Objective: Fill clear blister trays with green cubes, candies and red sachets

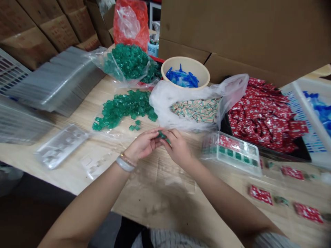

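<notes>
My left hand and my right hand meet at the middle of the table, fingers pinched round a small translucent green plastic piece. Fingertips hide part of it, and whether each hand has its own piece is hard to see. Just beyond them lies a spread heap of similar green pieces, with several loose ones nearer me. To the left sits a clear plastic tray. On the right, a clear compartment box holds a row of green pieces and a red packet.
A bag of green pieces, a cream bowl of blue pieces and a white bag of striped packets stand behind. Red packets fill a black tray at right. Stacked clear trays occupy the left; cardboard rises behind.
</notes>
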Action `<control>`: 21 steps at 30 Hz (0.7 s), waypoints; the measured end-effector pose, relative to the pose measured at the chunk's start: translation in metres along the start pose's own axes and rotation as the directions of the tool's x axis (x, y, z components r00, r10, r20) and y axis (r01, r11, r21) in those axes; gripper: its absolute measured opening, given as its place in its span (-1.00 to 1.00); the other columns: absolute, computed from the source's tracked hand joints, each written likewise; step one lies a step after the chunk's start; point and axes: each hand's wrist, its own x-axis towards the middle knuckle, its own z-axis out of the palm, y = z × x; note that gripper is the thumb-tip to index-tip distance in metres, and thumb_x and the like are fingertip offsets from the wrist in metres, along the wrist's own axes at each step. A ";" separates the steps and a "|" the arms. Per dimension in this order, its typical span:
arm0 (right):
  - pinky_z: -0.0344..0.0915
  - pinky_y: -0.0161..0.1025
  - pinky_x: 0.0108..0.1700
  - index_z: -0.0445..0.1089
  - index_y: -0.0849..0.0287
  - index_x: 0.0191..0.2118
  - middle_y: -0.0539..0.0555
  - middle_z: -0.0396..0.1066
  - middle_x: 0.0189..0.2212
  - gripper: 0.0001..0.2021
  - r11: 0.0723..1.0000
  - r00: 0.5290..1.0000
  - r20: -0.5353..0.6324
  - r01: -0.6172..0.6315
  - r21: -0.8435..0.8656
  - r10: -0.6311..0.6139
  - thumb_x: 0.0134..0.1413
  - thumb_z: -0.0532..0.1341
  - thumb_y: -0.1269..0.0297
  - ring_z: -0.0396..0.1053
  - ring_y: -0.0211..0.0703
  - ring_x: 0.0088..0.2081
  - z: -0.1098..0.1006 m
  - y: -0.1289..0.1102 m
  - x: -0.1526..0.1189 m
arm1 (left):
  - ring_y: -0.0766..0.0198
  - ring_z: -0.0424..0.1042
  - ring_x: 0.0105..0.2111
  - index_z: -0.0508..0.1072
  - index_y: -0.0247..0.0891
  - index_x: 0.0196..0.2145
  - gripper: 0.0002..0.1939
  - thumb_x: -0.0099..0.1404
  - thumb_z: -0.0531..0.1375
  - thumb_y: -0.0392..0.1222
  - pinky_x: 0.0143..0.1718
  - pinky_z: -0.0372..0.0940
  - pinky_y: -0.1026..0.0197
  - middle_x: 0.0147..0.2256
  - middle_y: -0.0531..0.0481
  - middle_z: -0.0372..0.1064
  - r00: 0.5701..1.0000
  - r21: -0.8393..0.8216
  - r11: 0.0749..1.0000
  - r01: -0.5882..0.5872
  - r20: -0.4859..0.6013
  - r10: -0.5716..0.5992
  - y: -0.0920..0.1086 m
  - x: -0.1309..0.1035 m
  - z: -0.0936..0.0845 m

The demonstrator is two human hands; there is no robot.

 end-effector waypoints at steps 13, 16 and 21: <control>0.25 -0.31 -0.26 0.37 0.22 -0.26 0.06 0.36 -0.40 -0.80 0.945 0.950 -0.174 -0.211 0.251 0.258 -0.03 0.06 0.45 0.29 -0.27 -0.34 -0.017 0.002 -0.019 | 0.28 0.41 -0.36 0.47 -0.36 -0.41 -0.80 -0.10 0.20 -0.40 -0.29 0.33 0.26 -0.35 -0.06 0.45 0.998 0.200 0.978 -0.059 -0.004 0.061 -0.023 -0.003 0.034; 0.27 -0.35 -0.30 0.38 0.22 -0.26 0.04 0.39 -0.39 -0.78 0.920 0.936 -0.138 -0.279 0.276 0.325 -0.04 0.06 0.45 0.32 -0.29 -0.36 -0.013 0.004 -0.015 | 0.29 0.39 -0.37 0.47 -0.32 -0.44 -0.81 -0.13 0.26 -0.32 -0.32 0.31 0.29 -0.37 -0.02 0.45 0.997 0.236 0.970 -0.058 -0.026 0.066 -0.024 0.004 0.036; 0.26 -0.42 -0.42 0.37 0.24 -0.28 0.03 0.42 -0.45 -0.77 0.870 0.909 -0.009 -0.395 0.294 0.416 -0.01 0.01 0.46 0.33 -0.34 -0.46 -0.014 -0.002 -0.015 | 0.35 0.34 -0.52 0.46 -0.33 -0.47 -0.75 -0.23 0.31 -0.31 -0.43 0.28 0.31 -0.52 0.02 0.41 0.991 0.327 0.944 -0.048 -0.101 0.086 -0.022 0.005 0.039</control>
